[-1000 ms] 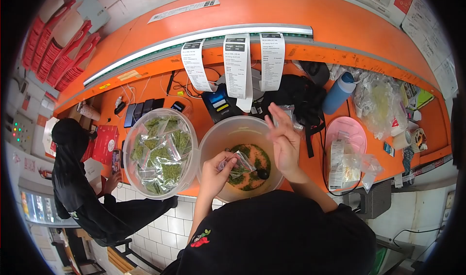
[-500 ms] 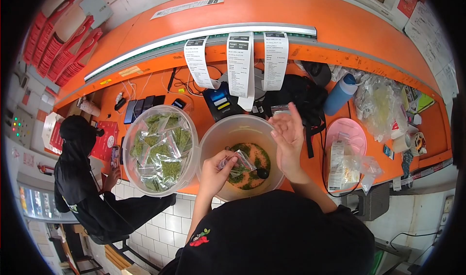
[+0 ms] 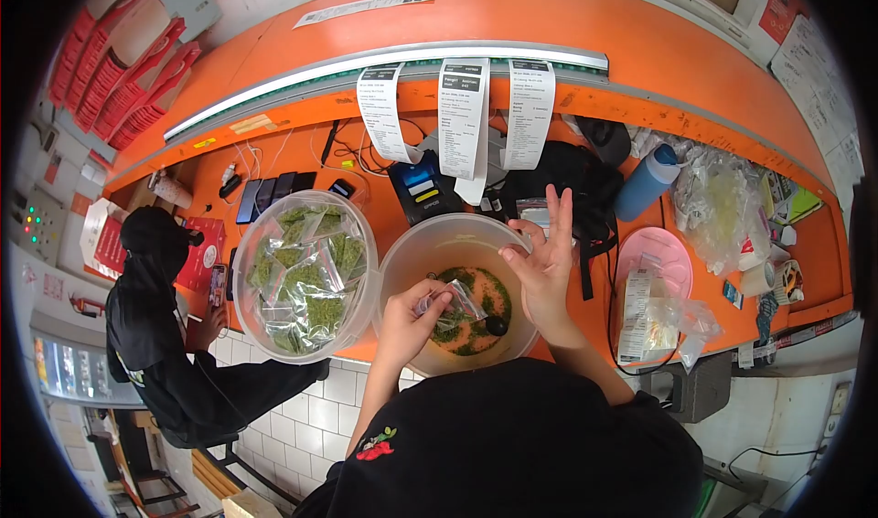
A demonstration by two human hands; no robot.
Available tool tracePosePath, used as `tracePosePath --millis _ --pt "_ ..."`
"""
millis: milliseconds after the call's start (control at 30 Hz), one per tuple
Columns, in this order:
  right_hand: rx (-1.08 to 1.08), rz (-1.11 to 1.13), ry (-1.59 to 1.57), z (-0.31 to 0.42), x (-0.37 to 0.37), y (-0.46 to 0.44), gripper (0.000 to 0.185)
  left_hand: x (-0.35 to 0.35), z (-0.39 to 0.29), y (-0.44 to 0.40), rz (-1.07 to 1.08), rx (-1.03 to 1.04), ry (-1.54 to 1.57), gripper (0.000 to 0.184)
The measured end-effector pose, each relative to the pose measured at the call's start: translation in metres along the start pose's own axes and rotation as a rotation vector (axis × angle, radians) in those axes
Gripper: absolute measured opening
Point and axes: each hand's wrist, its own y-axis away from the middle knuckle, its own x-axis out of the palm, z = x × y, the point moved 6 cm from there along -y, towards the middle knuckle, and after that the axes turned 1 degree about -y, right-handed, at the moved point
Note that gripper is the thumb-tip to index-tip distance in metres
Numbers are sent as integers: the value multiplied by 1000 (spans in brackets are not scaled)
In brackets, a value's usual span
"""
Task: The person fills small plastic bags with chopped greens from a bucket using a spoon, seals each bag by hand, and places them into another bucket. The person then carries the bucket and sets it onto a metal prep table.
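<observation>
Over the left part of a translucent tub (image 3: pixel 395 253), my left hand (image 3: pixel 409 324) pinches a small clear plastic bag (image 3: pixel 465 304). My right hand (image 3: pixel 546 276) is raised at the tub's right rim, fingers apart, with nothing in it. Green chopped bits (image 3: pixel 494 289) lie scattered on the tub's bottom, beside a dark round utensil end (image 3: pixel 496 325). To the left stands a second round tub (image 3: pixel 240 285), filled with clear bags of green contents (image 3: pixel 325 315).
Paper receipts (image 3: pixel 464 120) hang from the orange shelf (image 3: pixel 512 6). A blue bottle (image 3: pixel 647 184), pink plate (image 3: pixel 672 253), plastic bags (image 3: pixel 718 198) and phones (image 3: pixel 265 193) lie around. A seated person in black (image 3: pixel 165 335) holds a phone at the left.
The raised fingers of my right hand have straightened and shifted. My left hand stays over the tub with the bag. The whole view has shifted slightly.
</observation>
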Motion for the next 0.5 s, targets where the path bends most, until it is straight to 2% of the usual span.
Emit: tracePosePath --millis 67,100,167,200,267,300,367,400,433,500 --pt "-4 14 10 1 1 -1 85 0 1 0 15 9 -17 13" --pt "-1 18 10 -3 -4 0 85 -1 -1 0 11 7 -16 13" --pt "100 56 -128 -19 -15 0 71 -2 -5 2 32 -19 141 29" --pt "103 64 -132 -19 -13 0 71 -6 -1 3 22 -19 140 29" --pt "42 43 -87 -11 -9 0 61 -12 1 9 68 151 646 64" --pt "48 51 -94 -10 -6 -1 61 -12 1 9 56 151 643 64" --pt "48 39 -63 -6 -2 0 62 -7 -7 10 176 252 1324 74" --pt "52 52 30 -6 4 2 70 -9 -1 8 77 240 1415 75" --pt "71 53 23 -2 8 4 70 -8 -2 7 57 231 1411 75" --pt "-260 324 596 19 31 11 81 -10 -5 1 7 202 1513 76"
